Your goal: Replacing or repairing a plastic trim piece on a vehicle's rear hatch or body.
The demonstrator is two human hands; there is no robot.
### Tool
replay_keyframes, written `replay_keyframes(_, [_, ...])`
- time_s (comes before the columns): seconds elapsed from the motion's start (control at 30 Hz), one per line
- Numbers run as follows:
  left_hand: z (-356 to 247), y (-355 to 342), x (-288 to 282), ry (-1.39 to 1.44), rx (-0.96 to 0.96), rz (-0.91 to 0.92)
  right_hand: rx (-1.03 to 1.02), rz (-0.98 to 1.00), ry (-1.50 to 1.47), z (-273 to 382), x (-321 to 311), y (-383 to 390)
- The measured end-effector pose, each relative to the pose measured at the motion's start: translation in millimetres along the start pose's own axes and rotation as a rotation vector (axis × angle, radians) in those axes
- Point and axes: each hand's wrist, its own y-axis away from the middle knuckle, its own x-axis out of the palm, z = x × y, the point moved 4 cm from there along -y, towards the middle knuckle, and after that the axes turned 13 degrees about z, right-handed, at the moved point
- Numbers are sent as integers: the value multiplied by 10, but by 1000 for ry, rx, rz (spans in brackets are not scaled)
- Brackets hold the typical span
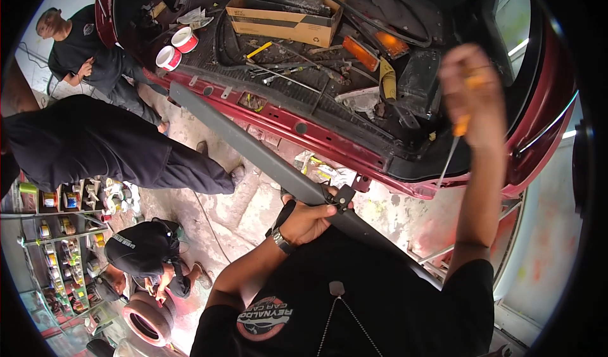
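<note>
Gripping the long grey bar (253, 151), the left hand (307, 223) is closed on it just beside a small dark bracket (342, 197), with the long axis slanting from far left of that hand to near right, against the body. Raised to the right and well apart from the bar, the right hand (472, 97) curls around an orange-handled screwdriver (461, 126), shaft pointing back nearer the body; blur hides how tightly.

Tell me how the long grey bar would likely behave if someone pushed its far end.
The long grey bar is probably stiff: it shows no clear sag beyond the left hand. A push at the far end would likely make it swing, since it reaches well past that grip. Its plain, smooth-looking surface may let it slide a little.
</note>
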Motion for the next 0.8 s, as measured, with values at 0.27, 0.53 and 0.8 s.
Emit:
replay_keyframes(0.27, [-108,-65,-2,-25,-32,-27,412,154,987,-2713,449,246])
replay_keyframes(0.53, [-271,-111,-138,-65,-21,-47,403,222,1058,-3139,434,233])
replay_keyframes(0.8, [-346,-167,-102,-55,45,-69,308,352,1242,-3223,574,226])
